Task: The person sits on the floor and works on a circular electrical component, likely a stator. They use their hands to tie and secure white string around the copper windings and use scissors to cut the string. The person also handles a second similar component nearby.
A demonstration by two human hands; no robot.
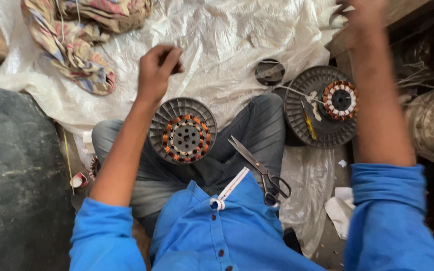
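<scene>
A round motor stator with orange copper windings point(185, 137) rests inside a grey ribbed spool flange point(163, 116) on my lap. My left hand point(156, 70) is raised above it with the fingers pinched together; whether a thin wire is in them I cannot tell. My right hand point(361, 12) is lifted toward the top edge, blurred, partly cut off. A second wound stator point(340, 100) lies on another grey spool flange point(302, 93) to the right. Scissors point(259, 168) lie on my right thigh.
A white plastic sheet point(227, 40) covers the ground ahead. A striped cloth point(76, 35) is bunched at top left. A small dark disc point(269, 72) sits beyond my knee. A yellow-handled tool point(309, 124) lies on the right flange. A dark slab point(16, 175) fills the left.
</scene>
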